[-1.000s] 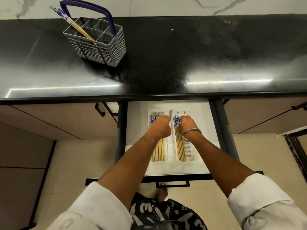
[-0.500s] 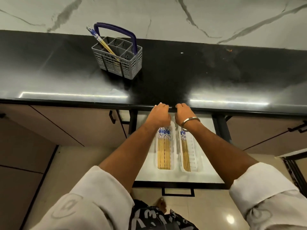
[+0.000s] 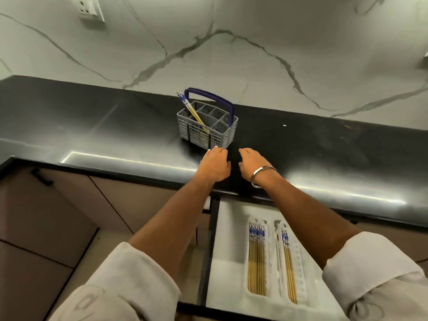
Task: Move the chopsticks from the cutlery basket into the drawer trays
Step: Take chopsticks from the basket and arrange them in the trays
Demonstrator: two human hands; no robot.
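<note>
A grey cutlery basket [image 3: 217, 136] with a blue handle stands on the black countertop [image 3: 92, 126]. A few chopsticks [image 3: 191, 110] with blue-patterned tops lean in its left compartment. My left hand [image 3: 214, 166] hovers over the counter just in front of the basket, fingers relaxed and empty. My right hand [image 3: 251, 164], with a metal bangle on the wrist, is beside it, also empty. Below, the open drawer [image 3: 229, 246] holds two white trays: the left tray [image 3: 246, 262] has several chopsticks [image 3: 256, 258], the right tray [image 3: 301, 267] has a few chopsticks [image 3: 289, 267].
A marble wall [image 3: 231, 54] with a socket [image 3: 89, 8] rises behind the counter. Closed beige cabinet fronts [image 3: 58, 205] with a black handle lie to the left of the drawer.
Both hands have left the drawer trays and risen over the counter edge toward the basket. The view has tilted up and shifted.
</note>
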